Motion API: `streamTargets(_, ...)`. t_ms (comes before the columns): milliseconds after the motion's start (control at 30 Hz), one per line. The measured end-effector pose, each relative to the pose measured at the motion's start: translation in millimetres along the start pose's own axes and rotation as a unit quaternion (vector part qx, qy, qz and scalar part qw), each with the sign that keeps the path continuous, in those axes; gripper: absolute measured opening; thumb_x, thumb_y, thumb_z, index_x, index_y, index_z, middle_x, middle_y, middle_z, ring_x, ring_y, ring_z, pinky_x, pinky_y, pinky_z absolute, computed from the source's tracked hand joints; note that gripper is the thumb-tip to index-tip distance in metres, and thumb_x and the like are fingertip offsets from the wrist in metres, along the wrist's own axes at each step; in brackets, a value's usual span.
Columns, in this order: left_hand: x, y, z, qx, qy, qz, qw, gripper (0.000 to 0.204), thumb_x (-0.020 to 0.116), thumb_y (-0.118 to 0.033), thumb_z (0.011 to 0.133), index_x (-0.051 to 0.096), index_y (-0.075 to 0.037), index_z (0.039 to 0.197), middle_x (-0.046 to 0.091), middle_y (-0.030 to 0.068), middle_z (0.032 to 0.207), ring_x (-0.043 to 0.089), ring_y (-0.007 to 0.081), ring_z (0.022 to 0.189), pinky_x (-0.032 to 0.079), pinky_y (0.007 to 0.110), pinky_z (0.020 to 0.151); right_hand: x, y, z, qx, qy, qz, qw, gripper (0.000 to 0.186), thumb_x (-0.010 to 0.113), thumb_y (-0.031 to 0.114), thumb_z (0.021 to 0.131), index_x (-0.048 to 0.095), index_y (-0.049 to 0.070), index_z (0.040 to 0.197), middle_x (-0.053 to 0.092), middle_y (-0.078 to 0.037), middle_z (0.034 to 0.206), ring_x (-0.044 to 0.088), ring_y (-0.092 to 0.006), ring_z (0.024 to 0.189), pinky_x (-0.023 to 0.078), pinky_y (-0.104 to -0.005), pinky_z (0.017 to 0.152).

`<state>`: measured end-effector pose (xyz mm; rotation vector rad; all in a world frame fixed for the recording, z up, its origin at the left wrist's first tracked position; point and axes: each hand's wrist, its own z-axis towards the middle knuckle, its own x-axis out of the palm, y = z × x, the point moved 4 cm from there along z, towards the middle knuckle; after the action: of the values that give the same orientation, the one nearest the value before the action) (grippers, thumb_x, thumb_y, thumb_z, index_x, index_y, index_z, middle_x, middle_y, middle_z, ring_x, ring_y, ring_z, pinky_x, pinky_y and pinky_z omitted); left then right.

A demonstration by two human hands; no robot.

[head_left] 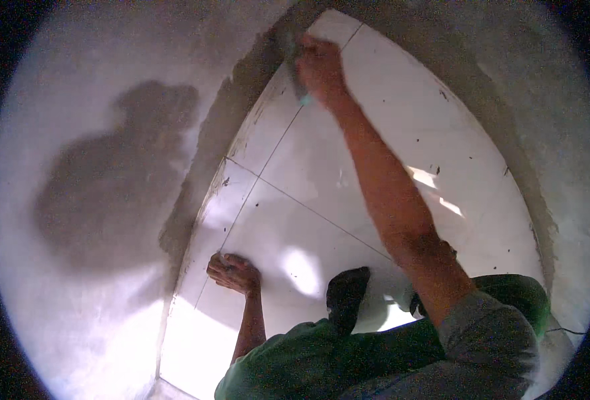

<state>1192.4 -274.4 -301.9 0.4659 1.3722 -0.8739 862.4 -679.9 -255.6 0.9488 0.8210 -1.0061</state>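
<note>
Hand tool, flat and dark with a pale teal end (299, 81), lies just left of the fingers of the right hand (320, 70), over the far part of a white tiled floor (335, 200) beside the left wall's edge. Its long axis points mostly away from the person, its far end leaning slightly left, and its teal near end sits at a thin dark joint between tiles. The right fingers are curled closed around it; blur hides its exact shape and whether it touches the floor. The left hand (236, 272) is well apart, nearer the body, low on the floor at the same joint; its fingers are bent inward, and I cannot tell whether they hold anything. The tiles look hard, smooth and glossy, with bright reflections, small dark specks and smears along the border. A rough, ragged band of darker grey mortar-like material (208, 130) separates them from the matte, pale grey wall (75, 80), which carries a large soft shadow. Below are green cloth (288, 357), a loose grey sleeve (492, 337) and a dark rounded shape, probably a shoe (347, 297).
</note>
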Motion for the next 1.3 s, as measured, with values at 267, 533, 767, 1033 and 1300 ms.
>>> streamTargets(267,7,7,-2,0.022,-0.023,0.014,0.999,0.037,0.049,-0.035,0.102,0.056,-0.004,0.121,0.053,0.0197,0.113,0.052,0.0407,0.109,0.041,0.055,0.091,11,121,-108,0.143,-0.013,0.493,0.858,0.022,0.054,0.004,0.093,0.073,0.001,0.102,0.065,-0.018,0.082,0.063,-0.0266,0.076,0.052,-0.0419,0.076)
streamTargets(533,6,8,-2,0.035,-0.036,0.035,0.998,0.037,0.049,-0.032,0.099,0.056,-0.003,0.121,0.053,0.0202,0.115,0.052,0.0414,0.107,0.041,0.056,0.092,26,46,-37,0.213,-0.198,0.297,0.91,0.015,0.055,0.005,0.089,0.067,-0.001,0.094,0.068,-0.013,0.083,0.061,-0.0277,0.078,0.049,-0.0454,0.074)
streamTargets(767,3,5,-1,0.006,-0.018,0.008,1.0,0.039,0.049,-0.034,0.1,0.055,-0.002,0.121,0.053,0.0212,0.115,0.052,0.0432,0.106,0.041,0.057,0.092,45,130,-125,0.294,-0.073,0.502,0.81,0.036,0.057,0.01,0.094,0.069,0.001,0.127,0.069,-0.024,0.103,0.066,-0.039,0.092,0.052,-0.0464,0.091)
streamTargets(1033,1,3,-1,-0.016,0.014,0.018,1.0,0.039,0.048,-0.037,0.102,0.055,-0.004,0.122,0.052,0.0206,0.114,0.053,0.0432,0.106,0.041,0.056,0.09,44,-82,5,0.047,-0.223,0.029,0.973,0.024,0.06,0.009,0.091,0.074,0.001,0.109,0.075,-0.018,0.104,0.07,-0.0325,0.087,0.055,-0.046,0.084)
streamTargets(1300,5,7,-1,-0.002,0.01,0.024,1.0,0.039,0.046,-0.036,0.101,0.055,-0.003,0.121,0.051,0.021,0.114,0.052,0.0429,0.108,0.04,0.058,0.091,62,-15,-18,0.151,-0.05,0.223,0.962,0.023,0.057,0.007,0.088,0.072,-0.001,0.104,0.074,-0.02,0.102,0.07,-0.0331,0.087,0.055,-0.0478,0.082)
